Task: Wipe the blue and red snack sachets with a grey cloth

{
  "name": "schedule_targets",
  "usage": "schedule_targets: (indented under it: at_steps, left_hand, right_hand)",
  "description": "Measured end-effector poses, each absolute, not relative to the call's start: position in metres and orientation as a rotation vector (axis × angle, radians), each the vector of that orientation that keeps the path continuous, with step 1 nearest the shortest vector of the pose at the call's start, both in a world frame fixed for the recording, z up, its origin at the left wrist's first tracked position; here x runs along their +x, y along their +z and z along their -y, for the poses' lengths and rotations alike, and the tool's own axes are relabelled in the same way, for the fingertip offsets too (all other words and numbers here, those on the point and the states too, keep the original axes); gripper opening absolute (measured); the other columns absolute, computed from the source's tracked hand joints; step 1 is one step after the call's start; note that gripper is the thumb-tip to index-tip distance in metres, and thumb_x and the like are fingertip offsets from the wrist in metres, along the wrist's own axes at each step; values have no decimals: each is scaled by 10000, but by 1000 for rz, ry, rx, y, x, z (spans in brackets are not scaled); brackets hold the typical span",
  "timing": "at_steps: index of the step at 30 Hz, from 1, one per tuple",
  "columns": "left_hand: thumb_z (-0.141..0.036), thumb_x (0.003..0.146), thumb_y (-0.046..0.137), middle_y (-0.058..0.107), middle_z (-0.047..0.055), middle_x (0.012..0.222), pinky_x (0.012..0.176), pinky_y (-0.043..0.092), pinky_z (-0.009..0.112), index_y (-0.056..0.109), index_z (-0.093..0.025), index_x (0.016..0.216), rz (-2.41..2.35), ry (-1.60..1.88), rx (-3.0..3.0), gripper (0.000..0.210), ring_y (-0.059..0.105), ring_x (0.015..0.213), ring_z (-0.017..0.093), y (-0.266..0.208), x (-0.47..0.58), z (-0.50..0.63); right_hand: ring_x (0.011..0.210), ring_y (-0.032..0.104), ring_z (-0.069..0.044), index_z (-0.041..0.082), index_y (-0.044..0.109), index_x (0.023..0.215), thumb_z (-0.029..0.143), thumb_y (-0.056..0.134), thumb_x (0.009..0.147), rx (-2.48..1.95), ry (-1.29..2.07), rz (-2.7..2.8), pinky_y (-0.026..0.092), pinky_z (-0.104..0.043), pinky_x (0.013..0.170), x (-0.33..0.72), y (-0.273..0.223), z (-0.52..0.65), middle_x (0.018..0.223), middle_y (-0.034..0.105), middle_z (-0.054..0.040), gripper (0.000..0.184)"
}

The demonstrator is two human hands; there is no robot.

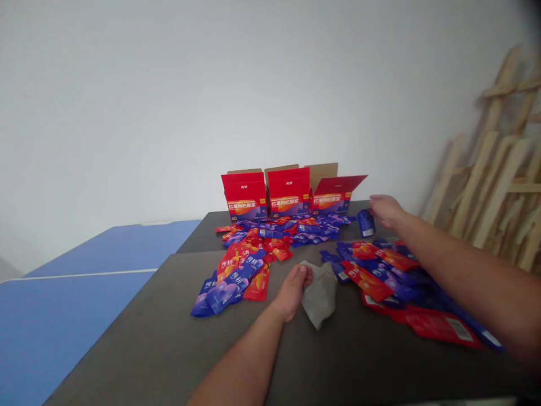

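In the middle of the dark table, my left hand (295, 288) is closed on a grey cloth (320, 294), which hangs and spreads to its right. Farther out on the right, my right hand (385, 210) grips a blue pouch (366, 224) by one end, above the table. Below my right forearm lies a heap of red and blue pouches (380, 270). A smaller fanned pile of pouches (236, 279) rests left of the cloth. Behind it, more mixed pouches (291, 228) are spread before the boxes.
Three red and purple cartons with raised flaps, a left box (245, 200), a middle box (289, 194) and a right box (332, 197), stand at the table's back near a white wall (211, 84). A blue table (93, 299) adjoins on the left. Wooden slats (486, 186) lean at right.
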State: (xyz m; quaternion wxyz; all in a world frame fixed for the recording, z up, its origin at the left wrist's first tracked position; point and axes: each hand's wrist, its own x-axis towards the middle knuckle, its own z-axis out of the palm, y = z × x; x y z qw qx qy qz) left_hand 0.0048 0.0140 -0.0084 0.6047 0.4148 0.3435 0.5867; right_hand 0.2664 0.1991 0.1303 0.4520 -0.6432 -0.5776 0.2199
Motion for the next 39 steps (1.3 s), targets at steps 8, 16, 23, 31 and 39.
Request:
schedule_targets:
  at_steps: [8, 16, 23, 31, 39]
  left_hand:
    - [-416, 839, 573, 625, 111, 898, 771, 449, 288, 603, -122, 878, -698, 1325, 716, 298, 599, 792, 164, 4, -2, -22]
    - [-507, 844, 526, 641, 165, 1073, 659, 506, 354, 567, -121, 1165, -421, 830, 710, 504, 663, 802, 245, 25, -21, -3]
    - [-172, 810, 577, 641, 100, 1082, 712, 510, 319, 593, -161, 1127, -419, 1057, 638, 318, 640, 853, 186, 27, -28, -6]
    - [-512, 827, 531, 620, 116, 1094, 575, 440, 272, 633, -163, 1018, -372, 1207, 445, 411, 564, 748, 158, 31, -30, -13]
    - [-525, 822, 540, 650, 105, 990, 549, 437, 247, 626, -144, 1035, -469, 1292, 360, 445, 559, 670, 137, 26, -38, -20]
  right_hand:
    - [568, 463, -83, 208, 612, 987, 41, 524, 603, -785, 1238, 1218, 401, -198, 494, 208, 123, -110, 762, 515, 19, 427]
    - [599, 463, -96, 236, 649, 1023, 118, 630, 583, -550, 1585, 1344, 372, -220, 510, 148, 78, -65, 844, 576, 8, 456]
    - [852, 569, -189, 260, 585, 1069, 398, 492, 838, -863, 991, 1502, 466, -356, 784, 146, 9, -81, 973, 605, -33, 284]
    - [1042, 554, -306, 237, 505, 1263, 427, 694, 710, -1126, 423, 2290, 395, -451, 920, 146, -13, -72, 1100, 612, -104, 615]
    - [980, 543, -222, 238, 587, 1169, 171, 571, 775, -738, 355, 2156, 453, -383, 905, 154, 12, -53, 1064, 543, -79, 400]
